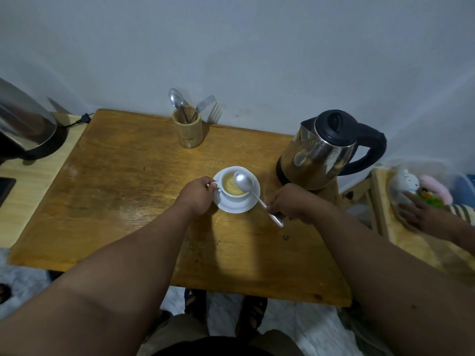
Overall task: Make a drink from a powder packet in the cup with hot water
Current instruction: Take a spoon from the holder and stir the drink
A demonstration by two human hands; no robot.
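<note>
A white cup holding a pale yellowish drink stands on a white saucer in the middle of the wooden table. My left hand pinches the cup's handle on its left side. My right hand grips the handle of a metal spoon, whose bowl hangs just above the cup, lifted out of the liquid. A steel electric kettle with a black lid and handle stands on its base to the right of the cup. No powder packet is in view.
A wooden holder with a spoon and a fork stands at the table's back edge. A second steel appliance sits far left on a lighter surface. At the right, another person's hand rests on a wooden shelf beside soft toys.
</note>
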